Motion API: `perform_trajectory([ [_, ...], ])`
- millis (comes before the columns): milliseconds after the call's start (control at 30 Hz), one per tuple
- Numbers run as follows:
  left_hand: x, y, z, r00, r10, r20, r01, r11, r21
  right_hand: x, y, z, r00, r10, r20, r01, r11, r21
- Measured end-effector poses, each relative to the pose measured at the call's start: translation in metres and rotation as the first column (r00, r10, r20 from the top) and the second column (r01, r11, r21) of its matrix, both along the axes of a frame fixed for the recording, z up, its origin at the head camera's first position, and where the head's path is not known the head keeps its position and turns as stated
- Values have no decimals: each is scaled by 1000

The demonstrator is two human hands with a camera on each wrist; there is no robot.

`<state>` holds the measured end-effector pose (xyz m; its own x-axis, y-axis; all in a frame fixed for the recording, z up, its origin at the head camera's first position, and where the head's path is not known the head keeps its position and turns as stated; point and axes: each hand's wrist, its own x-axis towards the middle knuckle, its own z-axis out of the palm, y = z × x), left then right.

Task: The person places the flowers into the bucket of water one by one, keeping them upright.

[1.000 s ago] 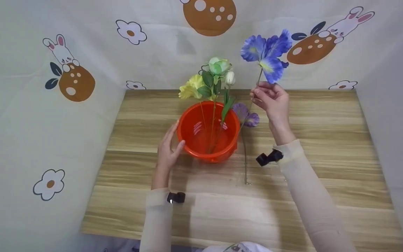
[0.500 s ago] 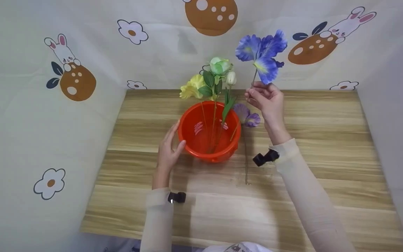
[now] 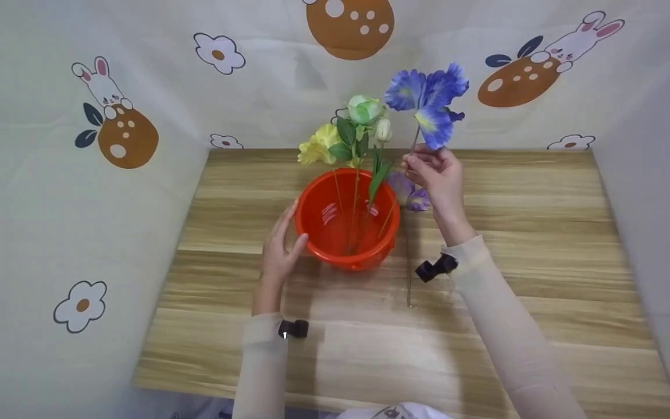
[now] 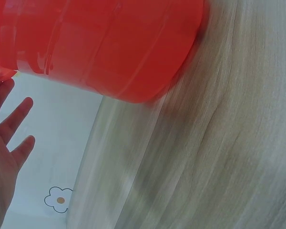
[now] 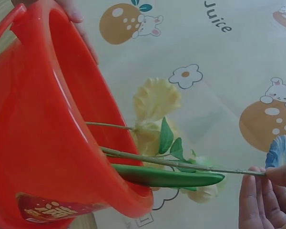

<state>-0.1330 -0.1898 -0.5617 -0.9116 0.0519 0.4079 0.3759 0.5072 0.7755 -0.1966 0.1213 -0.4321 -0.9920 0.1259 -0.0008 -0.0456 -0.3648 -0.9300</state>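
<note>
A red bucket (image 3: 346,256) stands on the wooden table, with a yellow flower (image 3: 319,145), a pale green flower (image 3: 365,109) and a white tulip (image 3: 384,130) leaning in it. My left hand (image 3: 280,250) rests against the bucket's left rim, fingers extended; in the left wrist view several fingers are spread beside the red wall. My right hand (image 3: 441,180) pinches the stem of a blue iris (image 3: 428,105) between thumb and fingers. The iris's lower stem (image 5: 181,164) reaches over the rim into the bucket in the right wrist view.
A purple flower (image 3: 418,200) lies on the table (image 3: 515,279) just right of the bucket, its stem pointing toward the front edge. Printed cloth (image 3: 277,87) hangs behind the table and at both sides. The bucket has a red handle (image 5: 7,24).
My right hand has shifted left and slightly down with the blue iris, and the iris's stem end has come inside the bucket. The left hand stays at the rim.
</note>
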Motion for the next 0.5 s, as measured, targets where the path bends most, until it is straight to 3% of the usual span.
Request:
perform_trajectory([
  [500, 0, 1, 1, 1000, -1, 11, 0, 1000, 13, 1, -6, -16, 999, -14, 35, 15, 999, -34],
])
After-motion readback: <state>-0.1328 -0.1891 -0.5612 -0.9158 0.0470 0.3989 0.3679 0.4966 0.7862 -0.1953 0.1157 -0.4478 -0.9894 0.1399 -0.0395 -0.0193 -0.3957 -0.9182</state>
